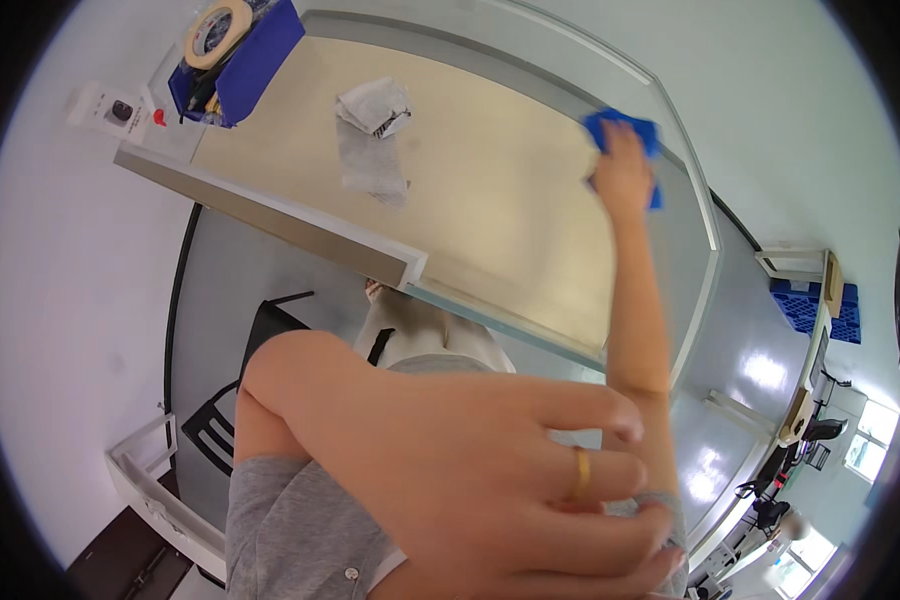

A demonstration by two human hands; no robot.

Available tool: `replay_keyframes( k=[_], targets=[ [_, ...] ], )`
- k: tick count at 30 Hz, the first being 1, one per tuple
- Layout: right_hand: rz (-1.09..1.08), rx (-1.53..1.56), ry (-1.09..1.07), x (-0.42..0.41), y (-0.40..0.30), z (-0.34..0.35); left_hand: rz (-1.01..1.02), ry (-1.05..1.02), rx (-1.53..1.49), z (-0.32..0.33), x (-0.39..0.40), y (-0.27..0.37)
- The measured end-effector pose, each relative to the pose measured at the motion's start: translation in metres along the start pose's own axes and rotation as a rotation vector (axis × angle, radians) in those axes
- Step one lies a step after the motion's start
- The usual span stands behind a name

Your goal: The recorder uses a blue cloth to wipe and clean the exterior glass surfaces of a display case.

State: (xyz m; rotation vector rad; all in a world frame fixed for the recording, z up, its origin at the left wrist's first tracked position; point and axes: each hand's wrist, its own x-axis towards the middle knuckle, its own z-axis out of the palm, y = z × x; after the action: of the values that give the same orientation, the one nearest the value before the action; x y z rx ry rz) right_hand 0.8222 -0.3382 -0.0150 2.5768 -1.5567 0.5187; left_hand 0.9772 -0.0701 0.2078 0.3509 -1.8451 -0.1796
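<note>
My right hand (624,176), at the end of an outstretched arm, presses a blue cloth (640,129) against the far right edge of the cream tabletop (487,180). The hand is slightly blurred. Close to the camera, my left hand (510,472) fills the lower middle, its back towards me and its fingers loosely bent and apart. A gold-coloured ring (583,472) sits on one finger. I see nothing in this hand, though its palm is hidden. A crumpled whitish cloth (375,109) lies on the tabletop over a thin grey piece (371,165).
A blue plastic bin (259,64) with a roll of masking tape (217,34) stands at the upper left. Beside it is a white box (112,112). A pale raised rail (285,217) edges the table's near left side. A black chair (266,337) stands below.
</note>
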Motion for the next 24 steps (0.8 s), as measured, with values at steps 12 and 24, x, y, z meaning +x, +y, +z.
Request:
replay_keyframes(
  k=[12, 24],
  targets=[
    [-0.099, 0.211, 0.004, 0.009, 0.085, -0.019, -0.082, 0.402, 0.299, -0.001, -0.003, 0.008],
    [-0.470, 0.225, -0.015, 0.103, -0.174, 0.062, -0.890, 0.170, 0.798, -0.112, -0.113, -0.035]
  ],
)
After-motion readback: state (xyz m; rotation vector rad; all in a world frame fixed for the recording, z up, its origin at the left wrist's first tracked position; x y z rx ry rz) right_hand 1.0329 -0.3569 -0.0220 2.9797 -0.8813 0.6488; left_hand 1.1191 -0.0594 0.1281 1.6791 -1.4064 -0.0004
